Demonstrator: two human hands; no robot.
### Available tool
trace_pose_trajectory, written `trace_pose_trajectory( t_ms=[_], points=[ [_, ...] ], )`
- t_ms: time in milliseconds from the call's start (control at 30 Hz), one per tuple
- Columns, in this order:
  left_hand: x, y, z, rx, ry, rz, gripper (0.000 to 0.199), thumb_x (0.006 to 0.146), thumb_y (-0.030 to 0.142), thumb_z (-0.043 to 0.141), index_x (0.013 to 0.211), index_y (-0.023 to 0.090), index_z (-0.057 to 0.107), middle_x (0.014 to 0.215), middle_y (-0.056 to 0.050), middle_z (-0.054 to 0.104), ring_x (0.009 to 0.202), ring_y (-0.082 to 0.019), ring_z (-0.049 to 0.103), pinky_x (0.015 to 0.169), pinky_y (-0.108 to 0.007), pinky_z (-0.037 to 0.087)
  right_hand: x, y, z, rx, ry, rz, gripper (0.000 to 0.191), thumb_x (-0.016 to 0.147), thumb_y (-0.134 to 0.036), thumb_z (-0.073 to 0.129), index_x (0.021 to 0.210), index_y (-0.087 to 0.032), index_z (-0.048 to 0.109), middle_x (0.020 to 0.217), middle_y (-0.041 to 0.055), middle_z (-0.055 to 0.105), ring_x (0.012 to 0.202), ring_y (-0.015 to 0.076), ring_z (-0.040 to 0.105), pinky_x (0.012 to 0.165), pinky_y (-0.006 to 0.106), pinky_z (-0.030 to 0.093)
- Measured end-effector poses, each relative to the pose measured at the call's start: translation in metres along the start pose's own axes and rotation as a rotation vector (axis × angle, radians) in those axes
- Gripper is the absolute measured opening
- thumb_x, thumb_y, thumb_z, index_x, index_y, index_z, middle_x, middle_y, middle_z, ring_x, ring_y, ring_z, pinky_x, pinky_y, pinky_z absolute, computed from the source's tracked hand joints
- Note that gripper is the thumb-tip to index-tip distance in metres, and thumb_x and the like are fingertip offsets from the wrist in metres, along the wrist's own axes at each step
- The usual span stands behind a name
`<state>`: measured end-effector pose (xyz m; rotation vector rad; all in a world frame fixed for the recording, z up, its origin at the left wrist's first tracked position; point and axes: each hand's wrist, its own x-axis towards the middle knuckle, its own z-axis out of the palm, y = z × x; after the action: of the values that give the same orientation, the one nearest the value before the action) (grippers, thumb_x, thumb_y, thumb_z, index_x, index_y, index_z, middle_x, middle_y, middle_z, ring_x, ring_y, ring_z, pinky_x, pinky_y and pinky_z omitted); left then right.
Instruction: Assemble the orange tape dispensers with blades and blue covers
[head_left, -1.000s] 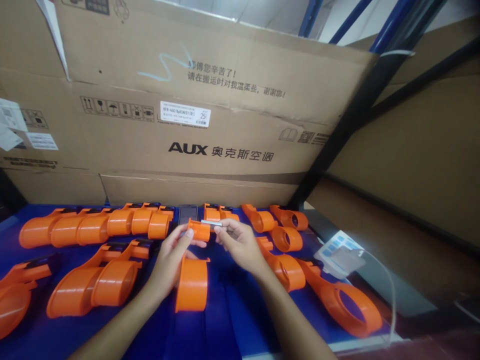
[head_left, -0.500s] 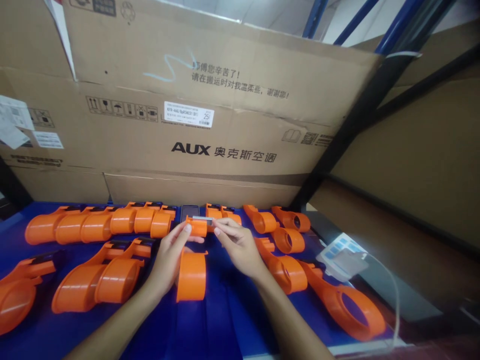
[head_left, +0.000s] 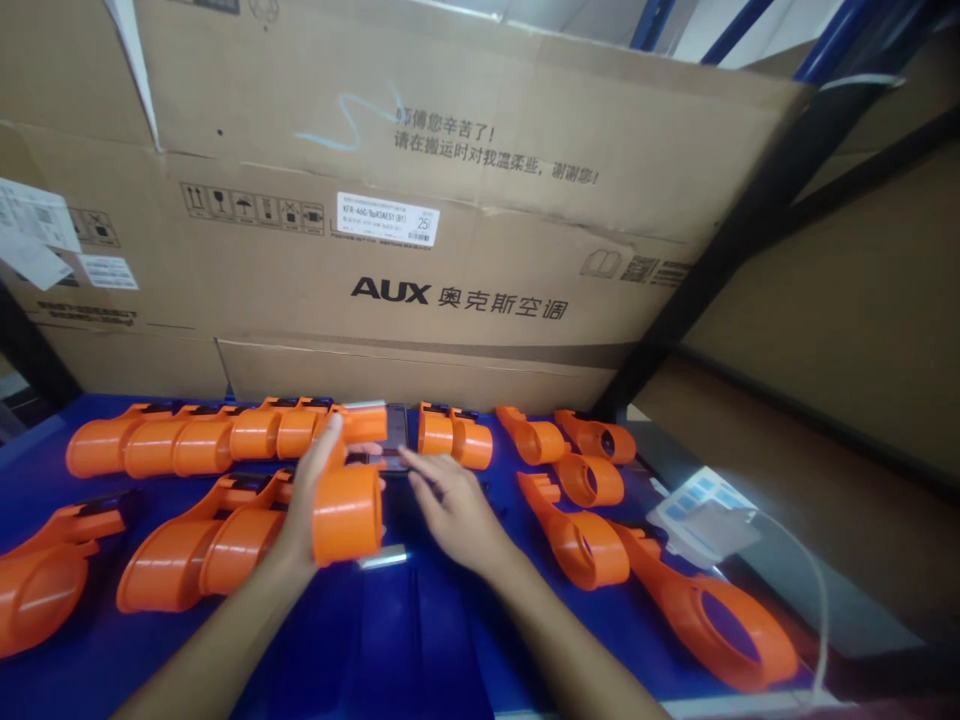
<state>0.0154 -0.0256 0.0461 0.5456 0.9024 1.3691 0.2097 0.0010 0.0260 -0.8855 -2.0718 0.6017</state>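
My left hand [head_left: 311,490] is closed round an orange tape dispenser [head_left: 346,515], tilted with its ring toward me. A pale metal strip lies along the top edge of its upper end. My right hand [head_left: 457,505] holds nothing; its index finger is stretched out to the lower part of a dark phone [head_left: 397,430]. Whether the fingertip touches the phone I cannot tell. The dispenser and my left hand hide part of the phone. Below the dispenser, a pale shiny strip [head_left: 382,557] shows on the blue surface.
Several orange dispensers with dark parts [head_left: 202,440] line the left side. More orange dispensers [head_left: 592,550] lie to the right. A white device with blue squares and a cable [head_left: 701,515] sits at the right edge. Behind stands a large cardboard box [head_left: 420,340].
My left hand has raised and turned the dispenser, moving left. My right hand has left the dispenser's metal strip and moved to the phone. The view has shifted slightly.
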Motion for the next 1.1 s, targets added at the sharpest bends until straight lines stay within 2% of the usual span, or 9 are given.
trace_pose_trajectory(
  t_ms=[100,200,333,433,533,700,833,967,1100],
  points=[
    [0.006,0.014,-0.009,-0.065,0.019,-0.012,0.057,0.081,0.073,0.063,0.083,0.016,0.07,0.057,-0.006,0.069,0.044,-0.019,0.066,0.041,-0.027,0.052,-0.001,-0.009,0.011,-0.171,-0.254,-0.117,0.058,0.093,-0.006,0.048,0.147,-0.026,0.054,0.134,0.0077,0.068,0.1,0.0224,0.06,0.093,0.038,0.047],
    [0.009,0.016,-0.011,-0.085,0.004,-0.013,0.053,0.081,0.069,0.065,0.081,0.016,0.07,0.056,-0.005,0.069,0.043,-0.019,0.066,0.041,-0.028,0.054,0.0,-0.016,0.014,-0.276,-0.387,-0.169,0.063,0.088,-0.002,0.049,0.146,-0.026,0.053,0.134,0.0055,0.067,0.096,0.0212,0.056,0.088,0.034,0.045],
    [0.007,0.012,-0.007,-0.081,0.023,-0.003,0.051,0.081,0.067,0.067,0.081,0.016,0.069,0.056,-0.005,0.068,0.044,-0.02,0.067,0.042,-0.028,0.054,0.001,-0.01,0.012,-0.366,-0.355,-0.191,0.046,0.089,-0.005,0.052,0.129,-0.024,0.065,0.122,0.0069,0.07,0.101,0.0229,0.054,0.09,0.035,0.042],
    [0.004,0.013,-0.006,-0.081,0.02,0.0,0.05,0.081,0.067,0.067,0.08,0.018,0.069,0.056,-0.005,0.069,0.045,-0.021,0.067,0.043,-0.03,0.054,-0.001,-0.002,0.011,-0.418,-0.291,-0.171,0.04,0.093,-0.011,0.055,0.13,-0.022,0.065,0.119,0.0102,0.066,0.105,0.0245,0.052,0.09,0.037,0.042],
    [0.002,0.014,-0.004,-0.069,0.029,-0.02,0.053,0.08,0.069,0.065,0.079,0.017,0.068,0.057,-0.005,0.069,0.044,-0.019,0.065,0.042,-0.028,0.053,-0.003,0.002,0.012,-0.452,-0.32,-0.173,0.039,0.094,-0.018,0.059,0.132,-0.025,0.065,0.125,0.0107,0.06,0.105,0.0247,0.051,0.088,0.037,0.042],
    [0.0,0.008,0.003,-0.004,0.092,0.039,0.052,0.077,0.067,0.071,0.08,0.015,0.066,0.062,-0.002,0.068,0.048,-0.014,0.064,0.045,-0.022,0.049,-0.003,0.001,0.009,-0.491,-0.319,-0.118,0.022,0.091,-0.023,0.064,0.111,-0.02,0.072,0.112,0.0103,0.06,0.097,0.0237,0.052,0.082,0.036,0.042],
    [-0.001,-0.003,0.011,0.026,0.045,0.165,0.044,0.077,0.059,0.075,0.085,0.017,0.063,0.066,0.001,0.067,0.047,-0.01,0.058,0.047,-0.02,0.046,-0.001,-0.004,0.0,-0.4,-0.136,-0.048,0.013,0.086,-0.017,0.065,0.098,-0.018,0.069,0.097,0.0074,0.065,0.09,0.0224,0.057,0.081,0.035,0.046],
    [0.001,-0.016,0.012,0.125,0.016,0.245,0.044,0.076,0.052,0.076,0.102,0.019,0.063,0.074,0.001,0.07,0.05,-0.013,0.061,0.05,-0.023,0.047,-0.001,-0.01,-0.011,-0.223,0.267,0.07,0.012,0.09,-0.021,0.063,0.101,-0.02,0.066,0.077,0.0012,0.064,0.067,0.0167,0.058,0.066,0.029,0.047],
    [0.005,-0.026,0.009,0.264,-0.016,0.254,0.044,0.075,0.045,0.076,0.109,0.019,0.064,0.078,-0.001,0.071,0.057,-0.014,0.063,0.056,-0.024,0.048,-0.001,-0.013,-0.019,-0.147,0.449,-0.004,0.02,0.094,-0.025,0.062,0.113,-0.022,0.067,0.085,0.0021,0.069,0.065,0.0155,0.059,0.065,0.03,0.051]
  ],
)
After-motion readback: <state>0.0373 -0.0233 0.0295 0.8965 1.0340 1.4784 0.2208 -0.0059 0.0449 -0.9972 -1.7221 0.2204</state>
